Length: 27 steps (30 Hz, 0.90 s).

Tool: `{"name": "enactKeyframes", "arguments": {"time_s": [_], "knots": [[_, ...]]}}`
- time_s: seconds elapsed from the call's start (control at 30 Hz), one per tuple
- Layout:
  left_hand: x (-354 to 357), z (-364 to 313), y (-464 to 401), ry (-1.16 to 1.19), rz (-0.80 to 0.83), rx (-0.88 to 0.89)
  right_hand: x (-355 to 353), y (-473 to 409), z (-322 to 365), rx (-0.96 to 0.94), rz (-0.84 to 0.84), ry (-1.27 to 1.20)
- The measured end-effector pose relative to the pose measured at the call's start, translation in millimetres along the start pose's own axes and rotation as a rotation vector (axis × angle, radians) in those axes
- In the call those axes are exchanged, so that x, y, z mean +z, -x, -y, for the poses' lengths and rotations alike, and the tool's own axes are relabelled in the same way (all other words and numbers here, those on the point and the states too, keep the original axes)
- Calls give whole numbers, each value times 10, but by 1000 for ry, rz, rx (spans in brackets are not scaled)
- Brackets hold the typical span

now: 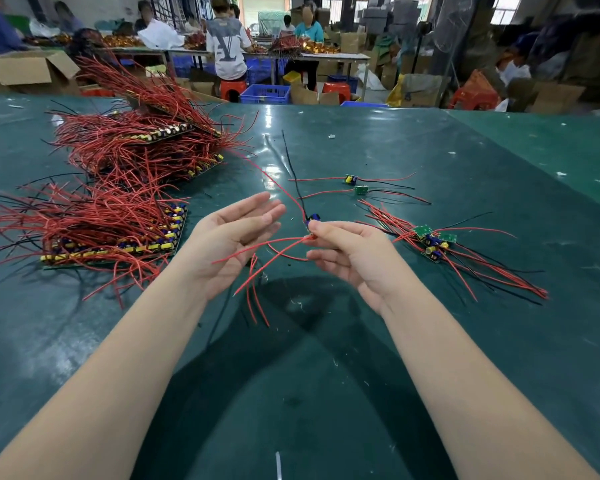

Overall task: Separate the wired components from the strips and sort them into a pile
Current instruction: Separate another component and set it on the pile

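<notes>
My right hand pinches a small wired component with a blue capacitor above the green table. Its red and black wires trail up and down from my fingers. My left hand is held palm up just to the left, fingers straight, holding nothing; red wires cross in front of it. Strips of components with red wires lie at the left, and a taller stack of strips lies behind them. A pile of separated components lies to the right of my right hand.
Two single separated components lie farther back on the table. Beyond the table's far edge, people work at other tables among cardboard boxes, blue crates and red stools.
</notes>
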State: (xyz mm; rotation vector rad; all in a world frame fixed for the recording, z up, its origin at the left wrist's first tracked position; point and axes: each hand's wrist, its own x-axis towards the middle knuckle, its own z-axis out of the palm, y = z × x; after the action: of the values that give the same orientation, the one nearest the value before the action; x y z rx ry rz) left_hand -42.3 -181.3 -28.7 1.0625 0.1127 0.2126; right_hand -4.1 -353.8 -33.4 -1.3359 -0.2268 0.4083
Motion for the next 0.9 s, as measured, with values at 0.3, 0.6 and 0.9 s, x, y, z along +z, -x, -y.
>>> {"name": "enactKeyframes", "arguments": {"time_s": [0.3,0.6,0.9], "knots": [[-19,4,-21,39,-26,-51,20,-3,-22,41,56,-19],[-13,11,2,148,-41,-111,20,-5,-48,51,69,-13],[9,90,55,-374,87,14,37,-3,-64,22,68,80]]}}
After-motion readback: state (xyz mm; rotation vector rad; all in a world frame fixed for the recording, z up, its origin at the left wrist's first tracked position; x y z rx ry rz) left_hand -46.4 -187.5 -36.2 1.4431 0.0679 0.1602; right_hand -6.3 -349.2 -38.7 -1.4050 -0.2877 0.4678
